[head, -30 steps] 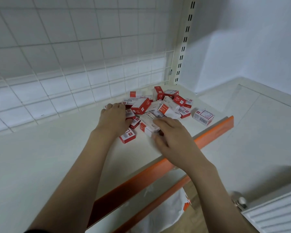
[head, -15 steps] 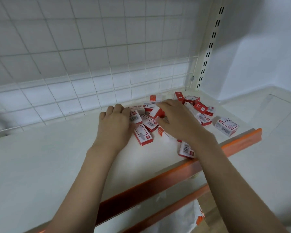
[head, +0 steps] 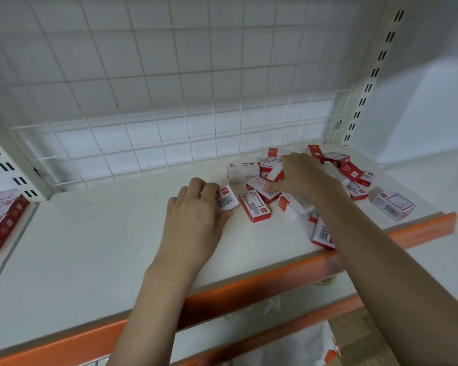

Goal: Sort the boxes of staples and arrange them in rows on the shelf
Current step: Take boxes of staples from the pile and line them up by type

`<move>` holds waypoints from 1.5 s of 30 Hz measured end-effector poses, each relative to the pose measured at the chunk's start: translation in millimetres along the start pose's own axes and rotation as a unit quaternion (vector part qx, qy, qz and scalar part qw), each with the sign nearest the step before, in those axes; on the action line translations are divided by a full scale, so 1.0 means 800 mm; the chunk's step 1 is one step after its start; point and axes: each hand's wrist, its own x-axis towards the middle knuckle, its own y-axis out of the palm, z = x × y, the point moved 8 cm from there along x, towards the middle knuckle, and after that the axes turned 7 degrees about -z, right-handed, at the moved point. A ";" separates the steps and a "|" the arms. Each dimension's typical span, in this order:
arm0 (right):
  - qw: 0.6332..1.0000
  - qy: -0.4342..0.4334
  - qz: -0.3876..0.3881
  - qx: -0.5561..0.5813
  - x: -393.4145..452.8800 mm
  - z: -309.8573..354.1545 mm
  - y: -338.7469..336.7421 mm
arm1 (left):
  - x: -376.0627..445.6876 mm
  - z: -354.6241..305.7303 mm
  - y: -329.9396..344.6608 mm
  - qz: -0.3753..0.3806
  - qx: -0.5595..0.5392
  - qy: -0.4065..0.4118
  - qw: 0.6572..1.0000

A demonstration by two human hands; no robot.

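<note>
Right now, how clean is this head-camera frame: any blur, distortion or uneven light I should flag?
Head view: wide-angle bend curves the wire grid and shelf edge; right hand slightly motion-blurred, box print soft; left hand sharper; light even, with a shadow on the right wall; no glare.

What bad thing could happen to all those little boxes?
One box lies right at the orange front edge under the right forearm; a nudge might knock it off the shelf. The right hand is digging into a loose pile, so boxes may slide or scatter. The left hand holds its box only by one end, so it could slip.
</note>
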 end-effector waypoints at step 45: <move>0.930 -0.025 -0.068 0.361 -0.184 0.458 -0.026 | -0.162 0.342 -0.234 0.010 -0.081 -0.056 0.995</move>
